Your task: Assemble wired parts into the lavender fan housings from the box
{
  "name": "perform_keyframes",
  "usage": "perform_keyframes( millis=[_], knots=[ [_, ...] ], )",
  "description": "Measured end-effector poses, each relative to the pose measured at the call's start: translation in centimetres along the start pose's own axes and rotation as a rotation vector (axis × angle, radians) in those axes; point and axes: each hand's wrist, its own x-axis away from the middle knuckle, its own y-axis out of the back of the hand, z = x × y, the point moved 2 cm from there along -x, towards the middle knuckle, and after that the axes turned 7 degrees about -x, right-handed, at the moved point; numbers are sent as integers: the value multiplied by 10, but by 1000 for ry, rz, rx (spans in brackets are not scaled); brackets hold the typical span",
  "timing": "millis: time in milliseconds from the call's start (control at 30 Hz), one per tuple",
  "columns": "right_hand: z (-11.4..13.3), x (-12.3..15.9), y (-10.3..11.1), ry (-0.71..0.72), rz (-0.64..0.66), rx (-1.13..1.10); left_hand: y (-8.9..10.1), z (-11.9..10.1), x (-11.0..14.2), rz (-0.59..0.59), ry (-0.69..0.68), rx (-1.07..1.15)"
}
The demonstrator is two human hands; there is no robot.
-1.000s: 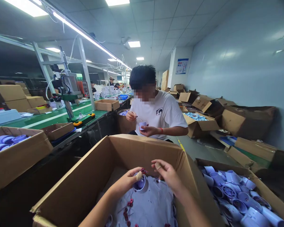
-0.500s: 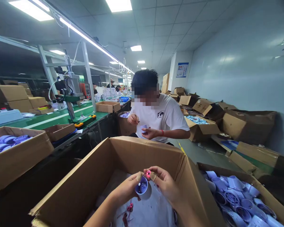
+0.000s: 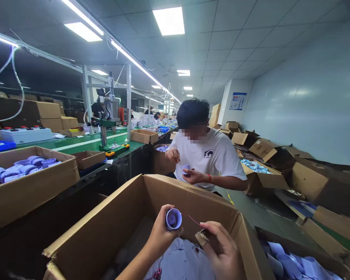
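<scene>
My left hand (image 3: 159, 233) is wrapped round a small lavender plastic cup (image 3: 174, 219), whose open mouth tilts toward me and shows holes in its floor. To the right of the cup, apart from it, my right hand (image 3: 221, 247) is closed in a pinch. A thin red wire (image 3: 194, 220) sticks out from its fingertips; whatever is at the wire's other end is hidden. Tan tape covers the right thumb. Both hands are over a large cardboard box (image 3: 189, 196) with white sheeting (image 3: 181, 256) inside. Pink-and-dark wired parts (image 3: 156, 273) lie low on that sheeting.
Lavender cups fill a carton at left (image 3: 60, 175) and another at lower right (image 3: 291, 266). Across the box, a person in a white shirt (image 3: 218, 155) handles a similar cup. A press machine (image 3: 109, 112) stands on the green bench (image 3: 76, 146). More cartons line the right wall.
My right hand has moved right and down, away from the cup. My left hand has turned the cup's mouth toward me. The pink ring seen in my right fingers no longer shows. The view has shifted.
</scene>
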Motion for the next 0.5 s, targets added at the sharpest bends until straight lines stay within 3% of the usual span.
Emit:
perform_keyframes(
  millis=[167,300,500],
  knots=[
    [9,2,-7,177,97,107,5,-10,3,-25,-70,-38],
    [11,5,-16,156,107,104,5,-16,7,30,-110,-39],
    [9,8,-24,156,118,79,7,-18,8,18,-144,-54]
  ],
)
